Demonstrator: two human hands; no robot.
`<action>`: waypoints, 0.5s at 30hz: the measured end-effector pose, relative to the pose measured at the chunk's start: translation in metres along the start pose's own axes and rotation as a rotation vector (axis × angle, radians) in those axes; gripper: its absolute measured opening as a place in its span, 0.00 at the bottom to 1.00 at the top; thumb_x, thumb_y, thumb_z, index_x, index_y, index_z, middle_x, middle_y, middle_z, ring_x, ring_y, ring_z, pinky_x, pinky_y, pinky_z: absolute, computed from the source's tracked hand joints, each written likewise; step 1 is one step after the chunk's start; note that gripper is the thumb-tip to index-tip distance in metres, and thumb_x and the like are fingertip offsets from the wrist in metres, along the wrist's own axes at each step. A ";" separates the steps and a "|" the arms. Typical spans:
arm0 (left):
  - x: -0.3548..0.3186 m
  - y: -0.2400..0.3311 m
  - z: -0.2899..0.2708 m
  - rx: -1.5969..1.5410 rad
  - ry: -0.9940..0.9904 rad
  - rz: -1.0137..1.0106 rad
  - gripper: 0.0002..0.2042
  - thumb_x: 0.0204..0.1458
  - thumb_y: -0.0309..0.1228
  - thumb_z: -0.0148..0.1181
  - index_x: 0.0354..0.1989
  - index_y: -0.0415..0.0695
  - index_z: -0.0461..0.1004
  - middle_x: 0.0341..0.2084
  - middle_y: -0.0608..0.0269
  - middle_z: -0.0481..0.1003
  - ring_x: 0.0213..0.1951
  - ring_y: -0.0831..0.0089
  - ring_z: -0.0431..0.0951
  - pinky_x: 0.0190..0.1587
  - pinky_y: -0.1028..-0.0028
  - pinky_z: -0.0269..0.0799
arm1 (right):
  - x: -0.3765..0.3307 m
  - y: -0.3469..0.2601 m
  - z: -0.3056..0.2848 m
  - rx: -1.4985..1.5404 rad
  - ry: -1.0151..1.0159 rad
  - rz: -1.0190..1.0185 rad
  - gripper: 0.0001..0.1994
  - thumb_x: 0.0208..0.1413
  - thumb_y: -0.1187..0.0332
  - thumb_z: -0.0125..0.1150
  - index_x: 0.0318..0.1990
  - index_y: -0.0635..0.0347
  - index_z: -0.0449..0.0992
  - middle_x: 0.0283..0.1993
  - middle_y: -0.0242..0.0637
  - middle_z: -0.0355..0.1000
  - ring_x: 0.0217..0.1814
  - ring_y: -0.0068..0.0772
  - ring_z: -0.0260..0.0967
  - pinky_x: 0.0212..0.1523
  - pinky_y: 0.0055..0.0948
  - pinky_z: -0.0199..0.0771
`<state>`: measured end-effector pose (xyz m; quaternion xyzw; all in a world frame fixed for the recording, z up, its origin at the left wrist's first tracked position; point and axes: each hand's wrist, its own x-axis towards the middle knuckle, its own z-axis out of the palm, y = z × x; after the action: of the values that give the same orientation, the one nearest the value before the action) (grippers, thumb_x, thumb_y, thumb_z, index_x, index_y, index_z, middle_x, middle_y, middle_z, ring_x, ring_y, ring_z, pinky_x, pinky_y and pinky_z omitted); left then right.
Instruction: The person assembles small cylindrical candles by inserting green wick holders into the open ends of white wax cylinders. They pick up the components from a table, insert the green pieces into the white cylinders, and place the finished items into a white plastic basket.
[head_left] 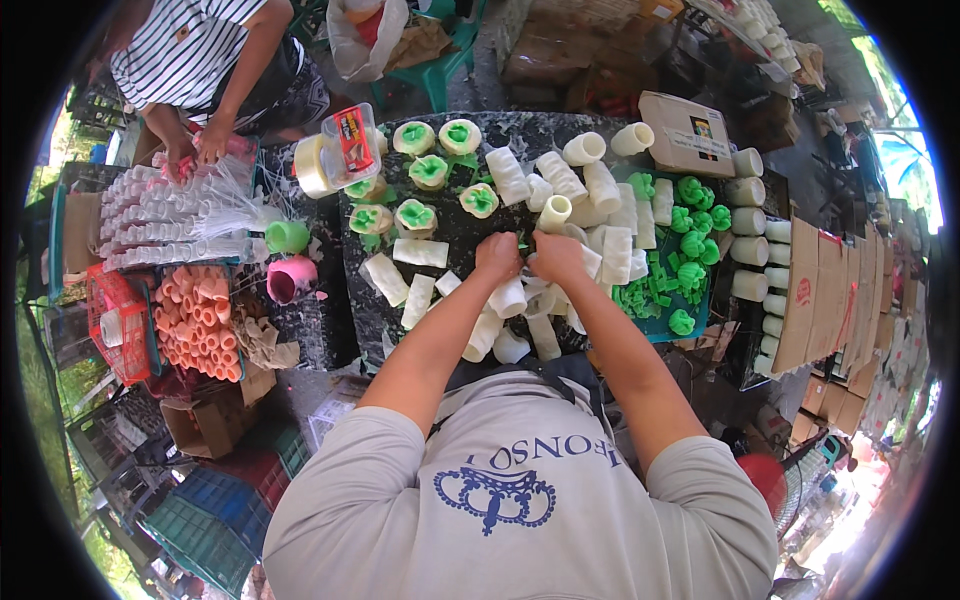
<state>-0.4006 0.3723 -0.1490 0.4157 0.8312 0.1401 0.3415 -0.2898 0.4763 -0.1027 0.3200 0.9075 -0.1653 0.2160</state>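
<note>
Head view, left hand (498, 257): curling just beside the right; cannot tell what it is pinching.
Right hand (556, 258): curling too, its grip hidden.
White rough-sided cylinders (508, 176): lying around both hands on the black speckled table (525, 128).

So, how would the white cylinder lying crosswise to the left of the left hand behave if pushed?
The white cylinder would probably roll, since it looks rounded and lies on its side. Nearby white pieces might soon stop it. It seems fairly stiff, as its outline shows no sag.
</note>
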 end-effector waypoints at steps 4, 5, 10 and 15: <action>-0.002 -0.003 0.001 -0.037 0.072 -0.040 0.09 0.48 0.31 0.65 0.38 0.43 0.81 0.36 0.46 0.82 0.42 0.48 0.84 0.46 0.53 0.80 | 0.002 -0.007 -0.007 0.068 0.012 0.067 0.15 0.55 0.59 0.65 0.47 0.53 0.77 0.45 0.42 0.82 0.49 0.49 0.81 0.48 0.48 0.79; -0.003 -0.005 0.002 -0.040 0.095 -0.055 0.10 0.48 0.31 0.65 0.39 0.43 0.81 0.36 0.46 0.82 0.42 0.47 0.84 0.46 0.53 0.80 | 0.004 -0.012 -0.011 0.084 -0.003 0.084 0.14 0.56 0.59 0.65 0.47 0.52 0.77 0.47 0.41 0.82 0.49 0.48 0.81 0.49 0.46 0.80; -0.009 -0.012 -0.008 -0.122 0.126 -0.159 0.15 0.54 0.36 0.65 0.46 0.41 0.79 0.38 0.42 0.82 0.44 0.45 0.83 0.48 0.52 0.79 | 0.012 -0.028 -0.008 0.011 0.012 0.113 0.16 0.58 0.55 0.68 0.47 0.53 0.78 0.45 0.43 0.82 0.50 0.47 0.82 0.49 0.45 0.80; -0.014 -0.036 -0.022 -0.379 0.308 -0.155 0.18 0.59 0.39 0.63 0.49 0.36 0.76 0.37 0.38 0.82 0.45 0.40 0.81 0.48 0.50 0.77 | 0.021 -0.033 0.001 0.025 0.039 0.131 0.16 0.57 0.55 0.69 0.47 0.55 0.79 0.44 0.43 0.82 0.50 0.46 0.82 0.50 0.46 0.80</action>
<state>-0.4313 0.3406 -0.1455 0.2530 0.8619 0.3284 0.2921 -0.3260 0.4621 -0.1086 0.3845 0.8866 -0.1557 0.2045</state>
